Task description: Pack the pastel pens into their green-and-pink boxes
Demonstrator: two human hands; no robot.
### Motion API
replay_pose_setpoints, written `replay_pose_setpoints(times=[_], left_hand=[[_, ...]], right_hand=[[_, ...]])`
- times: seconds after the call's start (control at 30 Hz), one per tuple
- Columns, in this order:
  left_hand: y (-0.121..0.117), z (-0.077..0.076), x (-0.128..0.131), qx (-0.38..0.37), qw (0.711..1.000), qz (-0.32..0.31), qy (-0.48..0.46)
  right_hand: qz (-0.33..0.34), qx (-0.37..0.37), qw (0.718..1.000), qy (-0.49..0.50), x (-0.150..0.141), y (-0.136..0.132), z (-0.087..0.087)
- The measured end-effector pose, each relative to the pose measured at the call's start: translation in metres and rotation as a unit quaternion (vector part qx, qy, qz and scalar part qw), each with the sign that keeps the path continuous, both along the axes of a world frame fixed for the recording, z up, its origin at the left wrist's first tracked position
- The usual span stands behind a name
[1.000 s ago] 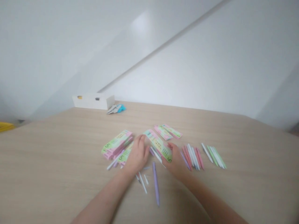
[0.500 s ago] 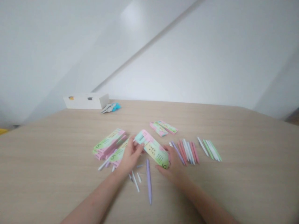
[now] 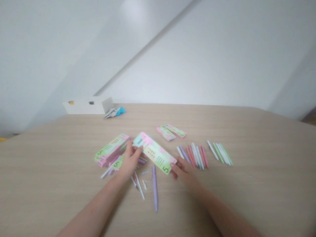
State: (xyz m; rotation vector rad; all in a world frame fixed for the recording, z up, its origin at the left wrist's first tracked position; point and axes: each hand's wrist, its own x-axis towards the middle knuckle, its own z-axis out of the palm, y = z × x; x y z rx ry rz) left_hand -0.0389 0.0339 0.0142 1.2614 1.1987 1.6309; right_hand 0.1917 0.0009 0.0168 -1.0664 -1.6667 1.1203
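A flat pastel pen box (image 3: 154, 153), pink, mint and green with a "5" on it, is held tilted between both hands above the table. My left hand (image 3: 130, 159) grips its upper left end, thumb on the printed face. At the lower right end my right hand (image 3: 184, 171) is closed on it, thumb near the "5". Below the box lies a purple pen (image 3: 154, 189). Beside my left wrist are loose white pen parts (image 3: 140, 186). Similar boxes are stacked (image 3: 112, 149) to the left, partly hidden by my left hand.
Two small boxes (image 3: 170, 131) lie farther back. To the right, red, white and purple pens (image 3: 197, 156) form a row, with green and white pens (image 3: 222, 153) beyond. A white carton (image 3: 86, 107) and a grey-blue crumpled item (image 3: 116, 112) sit at the back left of the wooden table (image 3: 259, 184).
The box has shifted slightly left in the view, along with both hands. My right hand's grip has moved to the box's lower right corner. The whole view has shifted a little too.
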Motion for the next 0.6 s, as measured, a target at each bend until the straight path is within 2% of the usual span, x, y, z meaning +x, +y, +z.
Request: replay_pose_setpoints(times=[0.1,0.17,0.3,0.4,0.6], left_hand=[[-0.001,0.001,0.002,0.004,0.999,-0.003,-0.033],[-0.003,0.002,0.006,0.009,0.998,-0.013,-0.056],[-0.011,0.005,0.017,0.009,0.991,-0.118,-0.067],[-0.018,0.007,0.023,-0.009,0.983,-0.163,-0.080],[-0.023,0.009,0.023,-0.049,0.984,-0.158,-0.062]], right_hand=[[-0.017,0.006,0.999,-0.046,-0.004,-0.003,-0.004],[-0.040,0.040,0.994,-0.093,-0.005,-0.005,-0.006],[-0.078,0.135,0.969,-0.191,-0.005,-0.011,-0.003],[-0.081,0.170,0.953,-0.238,-0.004,-0.014,-0.001],[-0.036,0.224,0.940,-0.256,-0.005,-0.015,-0.008]])
